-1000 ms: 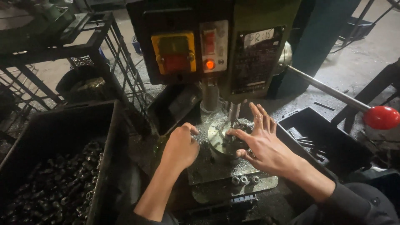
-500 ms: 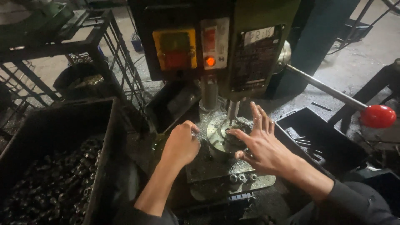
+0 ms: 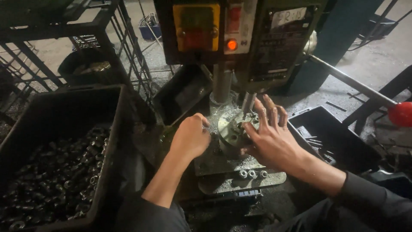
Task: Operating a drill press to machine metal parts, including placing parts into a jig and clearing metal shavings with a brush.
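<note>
Both hands work at a round metal fixture on the drill press's surface, directly under the spindle. The left hand is curled into a loose fist at the fixture's left side, knuckles up; whether it pinches anything cannot be told. The right hand is spread, fingers fanned upward past the spindle, thumb and palm against the fixture's right side. Metal chips lie scattered over the surface around the fixture. Three small nuts sit in a row near the surface's front edge, just below the right hand's wrist.

On the machine head above, a yellow square panel with a reddish centre sits at the left. Just right of it is a narrow pale strip carrying a red button at the top and a glowing orange lamp below. Further right is a dark rectangular plate with fine print, topped by a small white label.

A black crate at the left holds a heap of dark metal parts. A black tray stands at the right. The feed lever runs out to the right and ends in a red knob.
</note>
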